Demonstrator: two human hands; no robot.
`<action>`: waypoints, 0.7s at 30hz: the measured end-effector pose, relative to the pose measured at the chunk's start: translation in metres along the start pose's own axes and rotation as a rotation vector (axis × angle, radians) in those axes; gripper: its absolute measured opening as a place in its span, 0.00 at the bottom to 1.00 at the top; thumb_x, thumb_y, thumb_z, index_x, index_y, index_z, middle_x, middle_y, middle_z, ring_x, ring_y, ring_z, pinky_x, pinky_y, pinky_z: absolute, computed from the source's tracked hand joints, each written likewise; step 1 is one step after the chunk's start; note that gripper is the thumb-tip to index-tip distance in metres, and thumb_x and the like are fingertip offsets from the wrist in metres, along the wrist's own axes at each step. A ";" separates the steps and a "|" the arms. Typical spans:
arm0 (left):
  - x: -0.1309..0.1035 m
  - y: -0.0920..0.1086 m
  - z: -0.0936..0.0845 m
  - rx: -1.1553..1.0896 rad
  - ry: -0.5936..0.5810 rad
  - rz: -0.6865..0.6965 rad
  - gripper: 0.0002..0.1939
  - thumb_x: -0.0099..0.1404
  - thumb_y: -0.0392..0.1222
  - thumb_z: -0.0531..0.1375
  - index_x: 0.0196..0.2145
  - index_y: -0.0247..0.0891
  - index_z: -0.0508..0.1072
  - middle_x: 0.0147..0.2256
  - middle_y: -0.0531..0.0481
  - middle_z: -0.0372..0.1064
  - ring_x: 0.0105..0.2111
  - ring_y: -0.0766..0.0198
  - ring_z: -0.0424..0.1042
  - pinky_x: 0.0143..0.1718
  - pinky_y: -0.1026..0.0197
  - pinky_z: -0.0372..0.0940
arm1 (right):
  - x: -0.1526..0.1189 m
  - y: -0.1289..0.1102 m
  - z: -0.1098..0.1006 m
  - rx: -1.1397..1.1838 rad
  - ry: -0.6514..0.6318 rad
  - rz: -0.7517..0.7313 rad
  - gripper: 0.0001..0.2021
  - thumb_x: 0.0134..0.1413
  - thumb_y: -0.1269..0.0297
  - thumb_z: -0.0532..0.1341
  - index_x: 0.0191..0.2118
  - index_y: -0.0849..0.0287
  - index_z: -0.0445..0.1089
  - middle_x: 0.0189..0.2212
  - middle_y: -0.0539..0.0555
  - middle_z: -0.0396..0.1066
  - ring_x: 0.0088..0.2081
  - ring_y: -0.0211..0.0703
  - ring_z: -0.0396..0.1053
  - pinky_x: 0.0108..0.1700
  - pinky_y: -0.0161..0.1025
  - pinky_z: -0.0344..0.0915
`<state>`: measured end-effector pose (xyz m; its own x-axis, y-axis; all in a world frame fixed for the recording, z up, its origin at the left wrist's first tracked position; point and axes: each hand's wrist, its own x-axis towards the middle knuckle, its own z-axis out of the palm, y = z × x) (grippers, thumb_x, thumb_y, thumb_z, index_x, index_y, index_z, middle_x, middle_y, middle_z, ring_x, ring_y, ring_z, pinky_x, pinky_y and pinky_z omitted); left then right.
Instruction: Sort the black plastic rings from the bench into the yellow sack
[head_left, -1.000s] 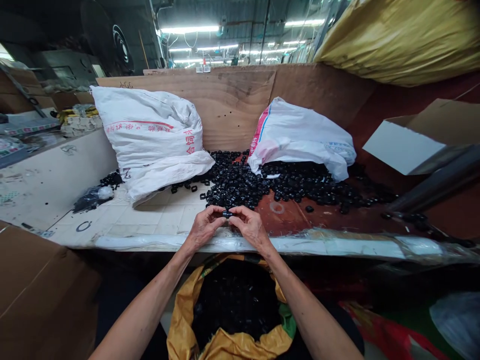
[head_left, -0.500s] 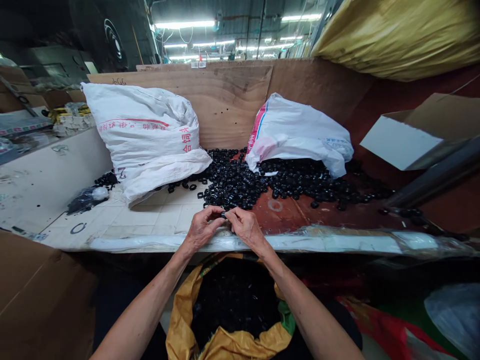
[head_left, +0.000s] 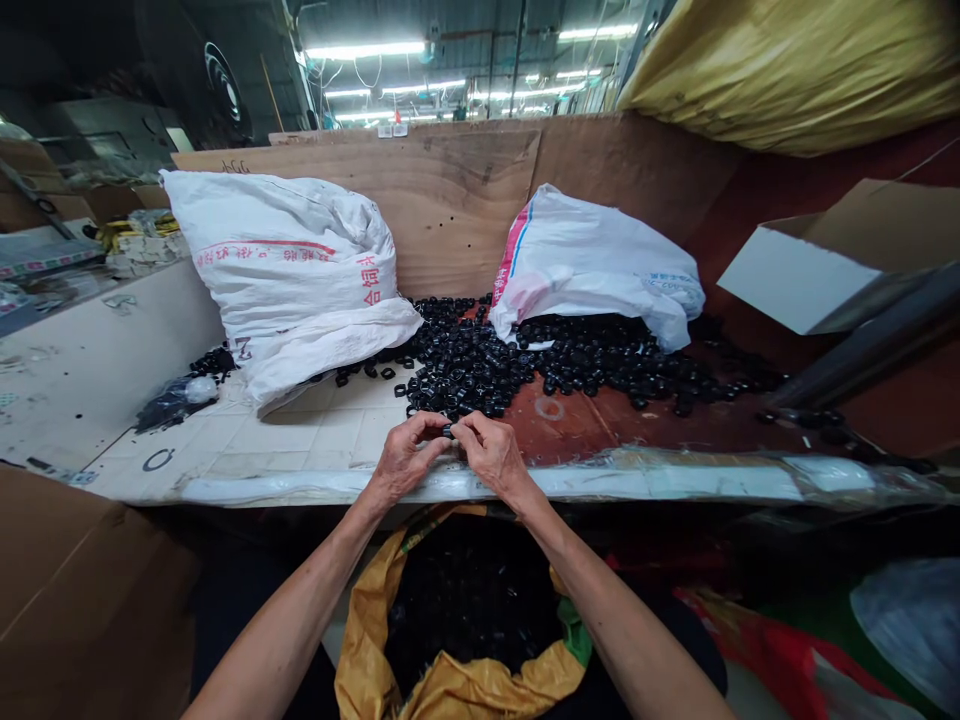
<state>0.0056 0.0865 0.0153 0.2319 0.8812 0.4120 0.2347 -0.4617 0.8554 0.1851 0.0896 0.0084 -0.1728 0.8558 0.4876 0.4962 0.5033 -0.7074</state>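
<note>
Small, glossy black plastic pieces (head_left: 469,360), some ring-shaped, lie heaped across the middle of a workbench (head_left: 337,430), its surface pale on the left and scuffed red-brown on the right, its near edge wrapped in shiny film. Bare forearms angle in from below and converge at the middle of that edge, wrists raised, fingers bent. The left hand (head_left: 409,458) and right hand (head_left: 491,458) grasp one small black part (head_left: 448,431) between thumbs and fingertips, just in front of the heap. Toward the back left corner slumps a creased white woven sack (head_left: 300,270) with red lettering; right of center, a second white sack (head_left: 600,260), striped pink and blue, spreads over dark pieces. Below the near edge, a crumpled yellow sack (head_left: 367,610) gapes open, holding a dark mass of small pieces. At right sits an open cardboard box (head_left: 802,280), its contents hidden.
</note>
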 end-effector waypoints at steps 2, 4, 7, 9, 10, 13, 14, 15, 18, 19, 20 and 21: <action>0.000 0.002 0.000 0.041 -0.009 0.027 0.10 0.64 0.40 0.63 0.43 0.38 0.76 0.41 0.47 0.75 0.40 0.61 0.74 0.46 0.59 0.70 | 0.001 0.002 0.002 -0.107 -0.034 -0.024 0.18 0.70 0.61 0.49 0.32 0.57 0.72 0.23 0.51 0.69 0.27 0.40 0.68 0.34 0.33 0.62; 0.000 0.004 0.000 0.047 -0.013 0.030 0.10 0.64 0.40 0.63 0.43 0.38 0.77 0.41 0.47 0.75 0.40 0.61 0.74 0.46 0.59 0.70 | 0.001 0.002 0.002 -0.164 -0.054 -0.047 0.19 0.71 0.63 0.47 0.35 0.57 0.73 0.25 0.53 0.70 0.28 0.41 0.69 0.36 0.34 0.62; 0.000 0.005 0.001 0.021 -0.008 0.016 0.09 0.63 0.39 0.64 0.42 0.38 0.76 0.40 0.48 0.75 0.39 0.62 0.75 0.45 0.60 0.70 | 0.000 -0.003 -0.001 -0.090 0.004 -0.064 0.16 0.70 0.62 0.49 0.41 0.58 0.73 0.31 0.55 0.74 0.32 0.42 0.72 0.39 0.34 0.64; 0.000 0.005 0.001 -0.008 0.003 0.001 0.09 0.63 0.39 0.64 0.42 0.38 0.76 0.40 0.48 0.75 0.39 0.62 0.75 0.45 0.60 0.71 | -0.002 -0.006 -0.003 0.002 0.028 -0.076 0.13 0.69 0.62 0.51 0.44 0.59 0.72 0.35 0.55 0.75 0.34 0.42 0.73 0.40 0.35 0.65; -0.001 0.005 0.001 -0.022 0.010 -0.006 0.09 0.63 0.39 0.63 0.43 0.37 0.76 0.40 0.48 0.75 0.39 0.62 0.75 0.45 0.60 0.71 | -0.002 -0.007 -0.004 0.037 0.026 -0.084 0.12 0.68 0.62 0.53 0.44 0.59 0.72 0.36 0.55 0.75 0.34 0.42 0.73 0.41 0.35 0.66; -0.001 0.004 0.001 -0.034 0.016 0.009 0.09 0.64 0.39 0.63 0.43 0.37 0.75 0.39 0.48 0.74 0.39 0.62 0.75 0.46 0.59 0.71 | -0.003 -0.004 -0.002 0.058 0.029 -0.127 0.10 0.67 0.63 0.55 0.41 0.59 0.73 0.34 0.54 0.76 0.33 0.41 0.72 0.39 0.35 0.66; -0.001 0.003 0.001 -0.026 0.008 0.026 0.09 0.64 0.38 0.63 0.43 0.37 0.75 0.40 0.48 0.74 0.39 0.62 0.75 0.46 0.59 0.71 | -0.003 -0.002 -0.001 0.039 0.043 -0.141 0.11 0.67 0.63 0.55 0.39 0.59 0.73 0.32 0.54 0.75 0.31 0.41 0.72 0.38 0.34 0.66; -0.001 0.003 0.001 -0.013 -0.004 0.043 0.09 0.64 0.38 0.63 0.43 0.37 0.75 0.40 0.48 0.74 0.40 0.62 0.75 0.46 0.59 0.70 | -0.002 0.000 0.001 0.008 0.054 -0.151 0.12 0.68 0.63 0.54 0.36 0.59 0.73 0.29 0.53 0.74 0.29 0.40 0.71 0.37 0.34 0.65; -0.001 0.003 0.001 0.021 -0.023 0.067 0.09 0.64 0.38 0.63 0.43 0.37 0.76 0.41 0.47 0.74 0.40 0.62 0.74 0.47 0.59 0.70 | -0.002 0.003 0.003 -0.086 0.053 -0.147 0.19 0.71 0.62 0.51 0.30 0.58 0.72 0.23 0.52 0.71 0.27 0.40 0.70 0.34 0.34 0.62; -0.001 0.002 0.001 0.021 -0.022 0.064 0.09 0.64 0.38 0.63 0.43 0.37 0.76 0.41 0.47 0.74 0.40 0.62 0.74 0.47 0.59 0.70 | -0.002 0.002 0.003 -0.091 0.056 -0.136 0.19 0.71 0.61 0.50 0.31 0.58 0.73 0.23 0.52 0.71 0.27 0.40 0.71 0.34 0.34 0.62; -0.001 0.002 0.001 0.011 -0.018 0.057 0.09 0.64 0.38 0.63 0.43 0.37 0.76 0.41 0.47 0.74 0.40 0.62 0.74 0.47 0.59 0.70 | -0.002 0.001 0.002 -0.075 0.065 -0.127 0.18 0.71 0.60 0.51 0.33 0.59 0.73 0.25 0.53 0.72 0.28 0.41 0.71 0.34 0.34 0.62; -0.001 0.002 0.001 -0.004 -0.009 0.048 0.09 0.64 0.38 0.63 0.43 0.37 0.76 0.41 0.47 0.74 0.40 0.62 0.74 0.47 0.59 0.70 | -0.002 -0.001 0.001 -0.042 0.074 -0.123 0.16 0.70 0.60 0.52 0.36 0.59 0.74 0.28 0.54 0.74 0.29 0.41 0.72 0.35 0.34 0.63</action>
<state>0.0068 0.0847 0.0163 0.2516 0.8570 0.4498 0.2192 -0.5031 0.8360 0.1839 0.0875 0.0078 -0.1721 0.7757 0.6072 0.5109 0.5973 -0.6183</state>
